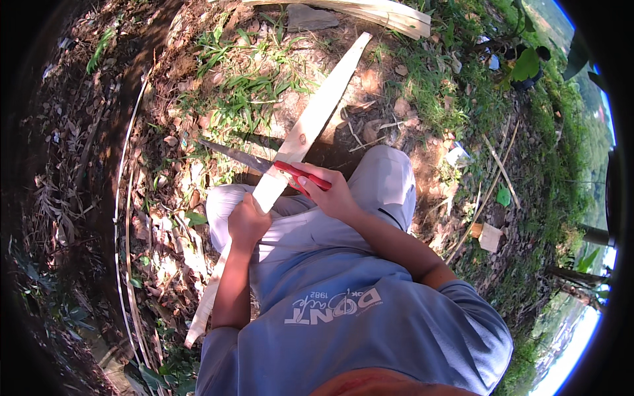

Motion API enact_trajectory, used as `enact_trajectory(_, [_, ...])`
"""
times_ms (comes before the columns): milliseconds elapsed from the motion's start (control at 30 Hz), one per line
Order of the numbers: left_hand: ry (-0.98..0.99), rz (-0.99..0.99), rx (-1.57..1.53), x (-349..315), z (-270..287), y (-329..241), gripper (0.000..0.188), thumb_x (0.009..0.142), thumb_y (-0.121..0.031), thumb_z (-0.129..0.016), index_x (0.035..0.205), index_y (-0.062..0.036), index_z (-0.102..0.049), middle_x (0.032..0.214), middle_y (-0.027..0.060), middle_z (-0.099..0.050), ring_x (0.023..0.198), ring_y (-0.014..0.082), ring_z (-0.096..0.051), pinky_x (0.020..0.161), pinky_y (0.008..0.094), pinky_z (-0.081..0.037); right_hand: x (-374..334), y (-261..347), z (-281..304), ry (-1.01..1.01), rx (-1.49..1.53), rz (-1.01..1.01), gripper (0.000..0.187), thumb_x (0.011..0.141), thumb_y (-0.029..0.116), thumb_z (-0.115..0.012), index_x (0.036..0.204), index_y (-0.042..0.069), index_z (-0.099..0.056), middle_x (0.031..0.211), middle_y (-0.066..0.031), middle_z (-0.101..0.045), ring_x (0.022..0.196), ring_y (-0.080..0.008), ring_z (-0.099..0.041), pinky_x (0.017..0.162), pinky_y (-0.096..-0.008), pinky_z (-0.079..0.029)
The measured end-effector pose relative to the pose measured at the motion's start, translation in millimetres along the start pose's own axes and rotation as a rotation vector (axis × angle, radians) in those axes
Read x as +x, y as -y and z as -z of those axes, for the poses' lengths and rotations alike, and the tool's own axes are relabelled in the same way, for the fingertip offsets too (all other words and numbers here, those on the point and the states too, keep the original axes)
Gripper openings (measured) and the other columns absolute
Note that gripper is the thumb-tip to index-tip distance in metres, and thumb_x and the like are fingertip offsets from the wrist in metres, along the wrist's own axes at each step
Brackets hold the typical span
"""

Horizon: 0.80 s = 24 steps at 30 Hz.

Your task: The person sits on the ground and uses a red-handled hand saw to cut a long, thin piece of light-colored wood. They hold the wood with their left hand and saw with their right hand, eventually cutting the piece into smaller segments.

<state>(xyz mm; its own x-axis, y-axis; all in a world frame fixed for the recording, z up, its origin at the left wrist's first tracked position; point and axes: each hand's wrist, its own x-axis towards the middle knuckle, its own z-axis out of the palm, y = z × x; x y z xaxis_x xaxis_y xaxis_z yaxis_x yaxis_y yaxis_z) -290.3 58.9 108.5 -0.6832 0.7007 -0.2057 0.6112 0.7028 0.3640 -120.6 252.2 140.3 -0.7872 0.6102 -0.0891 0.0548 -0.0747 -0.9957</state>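
A long, pale wooden board (319, 115) lies slantwise across my lap, tapering toward its far end. My left hand (249, 222) is closed around the board near my left knee, and its lower part runs on past my left forearm. In my right hand (335, 196) is the red handle of a hand saw (246, 158). The saw's dark blade crosses over the board and points to the far left. My right fingers wrap the handle just above the wood, so whether the teeth touch the board cannot be made out.
I sit on ground strewn with dry leaves and grass. More pale wooden strips (389, 16) and a flat stone (310, 18) lie at the far side. Long thin strips (119, 224) run along my left. Sticks (500, 165) and a small wood block (489, 237) lie on the right.
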Motion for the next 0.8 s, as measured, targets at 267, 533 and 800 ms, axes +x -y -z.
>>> enact_trajectory(267, [0.013, 0.023, -0.014, 28, 12, 31, 0.036, 0.079, -0.025, -0.078, 0.105, -0.0038, -0.066, 0.09, 0.0216, -0.078, 0.087, 0.0429, -0.078, 0.084, 0.0525, -0.063, 28, -9, -33, 0.066, -0.19, 0.144, 0.04, 0.106, 0.016, -0.072, 0.142, 0.0, -0.07, 0.114, -0.0208, -0.079, 0.098, -0.0177, -0.076, 0.085, -0.0327, -0.059])
enact_trajectory(533, [0.034, 0.075, 0.059, 25, 5, 28, 0.039, 0.079, -0.029, -0.079, 0.108, -0.0059, -0.067, 0.093, 0.0191, -0.079, 0.089, 0.04, -0.079, 0.085, 0.0482, -0.063, 17, -11, -47, -0.013, -0.132, 0.167, 0.041, 0.106, 0.01, -0.068, 0.145, -0.002, -0.067, 0.124, -0.018, -0.079, 0.107, -0.0165, -0.075, 0.094, -0.0317, -0.058])
enact_trajectory(800, [0.043, 0.08, 0.032, 28, 8, 28, 0.041, 0.079, -0.03, -0.079, 0.109, -0.0045, -0.07, 0.098, 0.0213, -0.079, 0.097, 0.0406, -0.079, 0.092, 0.0492, -0.062, -12, -7, -57, 0.085, -0.35, 0.301, 0.047, 0.103, 0.014, -0.069, 0.149, 0.004, -0.064, 0.101, -0.0241, -0.075, 0.087, -0.0259, -0.078, 0.082, -0.0382, -0.059])
